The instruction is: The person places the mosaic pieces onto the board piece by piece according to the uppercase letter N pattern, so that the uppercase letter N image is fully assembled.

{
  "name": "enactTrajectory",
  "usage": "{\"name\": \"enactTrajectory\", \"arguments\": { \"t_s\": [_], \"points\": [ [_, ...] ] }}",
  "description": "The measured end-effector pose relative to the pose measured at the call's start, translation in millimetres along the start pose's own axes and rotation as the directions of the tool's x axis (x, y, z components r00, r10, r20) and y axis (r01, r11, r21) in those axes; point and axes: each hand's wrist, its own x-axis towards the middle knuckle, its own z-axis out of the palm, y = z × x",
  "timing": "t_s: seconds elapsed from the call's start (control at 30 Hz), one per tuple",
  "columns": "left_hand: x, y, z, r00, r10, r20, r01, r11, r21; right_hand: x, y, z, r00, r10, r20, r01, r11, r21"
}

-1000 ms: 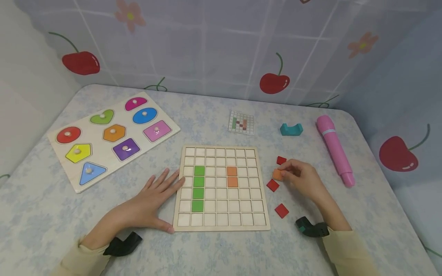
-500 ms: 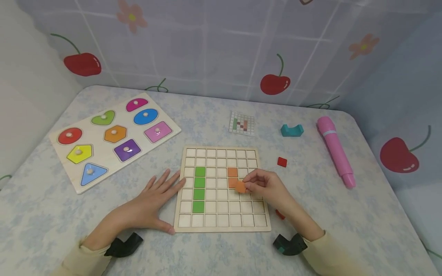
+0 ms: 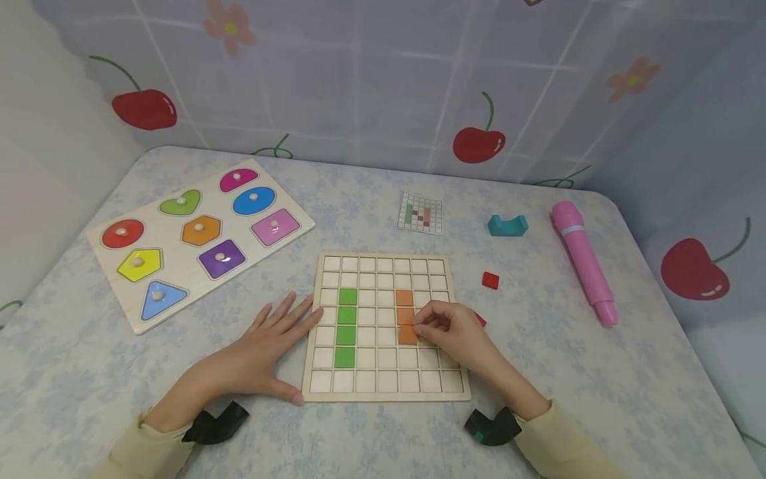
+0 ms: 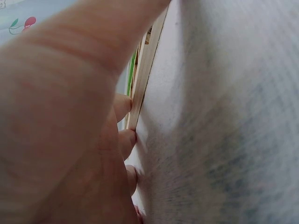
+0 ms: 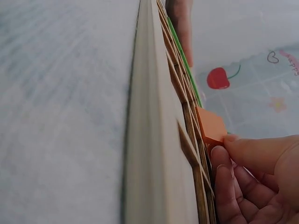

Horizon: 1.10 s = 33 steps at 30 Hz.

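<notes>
A wooden grid board [image 3: 385, 394] lies in the middle of the table, with a column of green tiles [image 3: 346, 326] on its left side. Two orange tiles [image 3: 404, 307] sit in cells right of the board's centre. Directly below them, my right hand [image 3: 457, 334] pinches a third orange tile [image 5: 211, 125] between thumb and fingers. In the right wrist view that tile is tilted, its lower edge at the cell. My left hand [image 3: 257, 352] lies with straight, spread fingers, fingertips and thumb touching the board's left edge.
Red tiles [image 3: 491, 280] lie right of the board, one partly behind the right hand. A small pattern card [image 3: 421, 213], a teal block [image 3: 508, 226] and a pink pen-shaped stick [image 3: 583, 263] stand farther back. At the left lies a knobbed shape puzzle [image 3: 200, 246].
My right hand has picked up the orange tile from among the red ones and carried it left, onto the board below the other two orange tiles. The left hand stays in place.
</notes>
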Motion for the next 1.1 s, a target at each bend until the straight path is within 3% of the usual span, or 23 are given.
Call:
{"name": "enactTrajectory", "arguments": {
  "t_s": [0.67,0.9,1.1],
  "points": [
    [1.1,0.6,-0.1,1.0,-0.005,0.002,0.005,1.0,-0.002,-1,-3,1,0.998,-0.031,-0.054,0.025,0.994,-0.106],
    [1.1,0.8,-0.7,1.0,0.004,0.007,-0.004,1.0,-0.008,-5,-7,-35,0.993,-0.01,-0.12,0.004,0.999,-0.054],
    [1.0,-0.2,-0.2,1.0,-0.002,0.011,0.002,1.0,0.001,-27,6,-73,0.992,0.026,-0.124,-0.032,0.998,-0.051]
  ]
}}
